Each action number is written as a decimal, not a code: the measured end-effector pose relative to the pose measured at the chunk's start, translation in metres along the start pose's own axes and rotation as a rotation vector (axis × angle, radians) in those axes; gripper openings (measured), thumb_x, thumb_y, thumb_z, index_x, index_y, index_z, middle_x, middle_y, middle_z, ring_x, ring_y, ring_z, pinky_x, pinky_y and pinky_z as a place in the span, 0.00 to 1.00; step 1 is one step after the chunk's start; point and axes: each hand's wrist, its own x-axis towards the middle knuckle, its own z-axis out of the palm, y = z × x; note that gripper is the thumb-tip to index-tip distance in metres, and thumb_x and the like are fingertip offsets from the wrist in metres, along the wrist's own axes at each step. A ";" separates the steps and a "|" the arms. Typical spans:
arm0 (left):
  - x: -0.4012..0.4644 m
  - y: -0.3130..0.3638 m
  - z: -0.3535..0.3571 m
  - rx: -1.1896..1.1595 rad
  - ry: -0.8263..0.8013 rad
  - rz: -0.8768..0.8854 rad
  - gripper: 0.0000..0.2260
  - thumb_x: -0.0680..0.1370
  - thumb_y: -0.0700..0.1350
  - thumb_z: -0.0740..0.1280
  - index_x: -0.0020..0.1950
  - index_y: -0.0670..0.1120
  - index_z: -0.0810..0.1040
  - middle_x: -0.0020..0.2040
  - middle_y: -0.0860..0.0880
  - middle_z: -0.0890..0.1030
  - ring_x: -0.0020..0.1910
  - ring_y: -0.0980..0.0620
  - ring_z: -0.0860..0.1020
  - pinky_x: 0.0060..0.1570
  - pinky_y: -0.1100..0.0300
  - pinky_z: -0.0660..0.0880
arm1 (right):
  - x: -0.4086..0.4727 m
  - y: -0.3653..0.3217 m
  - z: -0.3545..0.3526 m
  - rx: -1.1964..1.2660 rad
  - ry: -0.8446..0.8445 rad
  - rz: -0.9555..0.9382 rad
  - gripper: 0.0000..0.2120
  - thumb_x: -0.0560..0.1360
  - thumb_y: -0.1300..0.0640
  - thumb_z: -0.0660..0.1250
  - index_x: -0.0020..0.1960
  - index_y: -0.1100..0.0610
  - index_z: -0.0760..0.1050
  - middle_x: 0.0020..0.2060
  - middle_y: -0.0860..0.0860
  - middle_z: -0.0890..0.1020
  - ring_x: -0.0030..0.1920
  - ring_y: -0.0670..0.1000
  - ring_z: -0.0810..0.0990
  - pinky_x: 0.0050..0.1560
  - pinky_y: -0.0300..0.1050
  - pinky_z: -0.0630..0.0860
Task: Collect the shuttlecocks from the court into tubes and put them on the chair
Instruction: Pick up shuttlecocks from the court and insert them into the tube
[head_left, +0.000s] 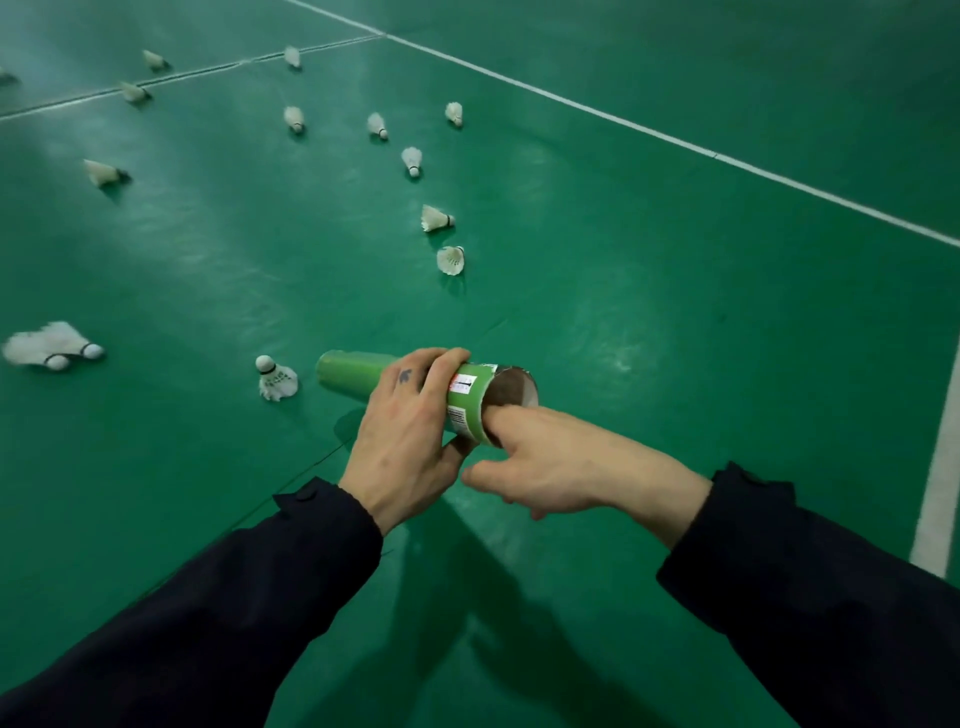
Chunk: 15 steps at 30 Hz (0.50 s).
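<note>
a person's left hand (410, 441) wraps round a green cardboard shuttlecock tube (415, 387) held level above the green court floor (675, 322), while the right hand (540, 467) pokes a finger into its open mouth. white feather shuttlecocks (278, 378) lie scattered nearby; steadying the tube should help seating.

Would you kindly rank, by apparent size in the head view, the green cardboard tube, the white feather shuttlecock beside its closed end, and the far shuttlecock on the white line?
1. Green cardboard tube
2. Shuttlecock beside tube
3. Shuttlecock on line, though distance shrinks it; likely alike in truth.
</note>
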 end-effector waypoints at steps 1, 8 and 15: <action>-0.003 -0.007 -0.003 0.010 0.003 -0.017 0.38 0.68 0.43 0.76 0.76 0.44 0.67 0.70 0.41 0.72 0.69 0.39 0.69 0.72 0.44 0.68 | 0.007 -0.005 0.003 0.012 0.008 -0.002 0.15 0.77 0.47 0.64 0.61 0.51 0.71 0.40 0.53 0.83 0.30 0.52 0.85 0.32 0.43 0.82; -0.013 -0.046 -0.020 -0.068 0.051 -0.143 0.38 0.68 0.40 0.75 0.77 0.45 0.65 0.71 0.42 0.71 0.69 0.41 0.69 0.72 0.46 0.67 | 0.032 -0.031 0.025 0.167 0.267 -0.163 0.14 0.77 0.47 0.67 0.61 0.48 0.76 0.37 0.38 0.81 0.36 0.44 0.80 0.41 0.47 0.76; -0.028 -0.103 -0.033 -0.053 0.130 -0.245 0.36 0.72 0.44 0.78 0.76 0.44 0.67 0.70 0.41 0.73 0.69 0.41 0.69 0.72 0.48 0.66 | 0.072 -0.059 0.037 0.089 0.166 -0.294 0.19 0.77 0.51 0.68 0.68 0.46 0.74 0.28 0.30 0.75 0.28 0.42 0.73 0.36 0.41 0.66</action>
